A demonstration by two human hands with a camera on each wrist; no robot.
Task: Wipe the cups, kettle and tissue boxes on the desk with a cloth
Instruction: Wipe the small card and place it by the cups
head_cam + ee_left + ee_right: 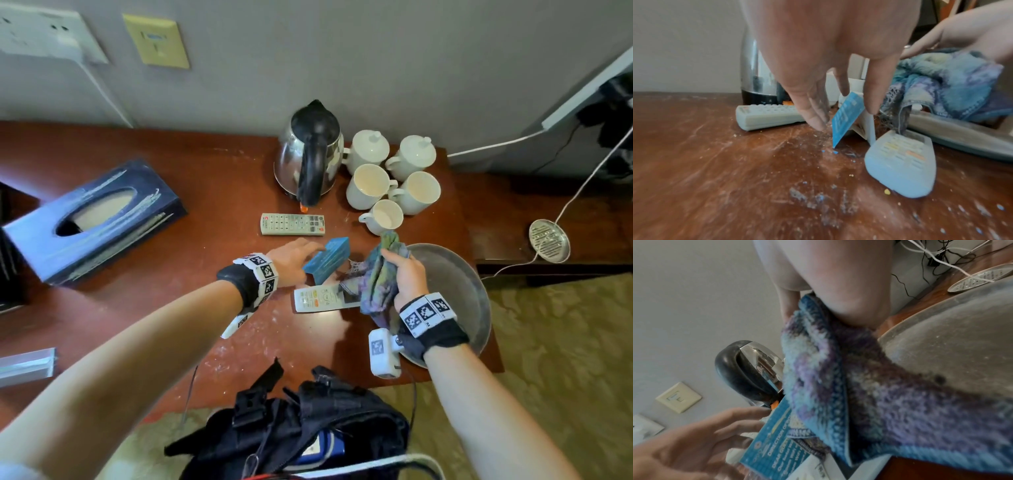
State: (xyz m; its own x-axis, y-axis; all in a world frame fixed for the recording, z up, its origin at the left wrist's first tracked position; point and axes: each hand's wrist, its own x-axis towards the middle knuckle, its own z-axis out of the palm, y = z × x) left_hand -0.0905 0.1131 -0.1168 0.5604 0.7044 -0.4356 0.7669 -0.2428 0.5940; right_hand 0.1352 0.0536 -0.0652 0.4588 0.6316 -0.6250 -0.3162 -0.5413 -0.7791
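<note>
I see my left hand (291, 257) reaching over the desk (205, 171) toward a blue folded card (328, 259) that stands tent-like near the middle. The fingers (813, 116) are straight and loosely spread, pointing down; in the left wrist view one fingertip sits just at the card's upper edge, but I cannot tell whether it touches.

My right hand (409, 277) grips a bunched blue-and-purple cloth (378, 281), fingers curled round it. The cloth hangs beside the card on its right and drapes onto the far end of a white remote (318, 299), which lies near me on the desk. Under the right hand sits a round metal tray (455, 274) at the desk's right edge.

Task items:
- Kettle (310, 156), steel with black handle, upright at the far side.
- Five white cups (368, 186) clustered just right of the kettle; the two farthest carry lids, the three nearer are open.
- Dark tissue box (92, 219) on the left, well apart from both hands, streaked with pale marks.

A second grey remote (293, 224) lies between the kettle and the card. The desk surface shows dust and small crumbs in the left wrist view.
</note>
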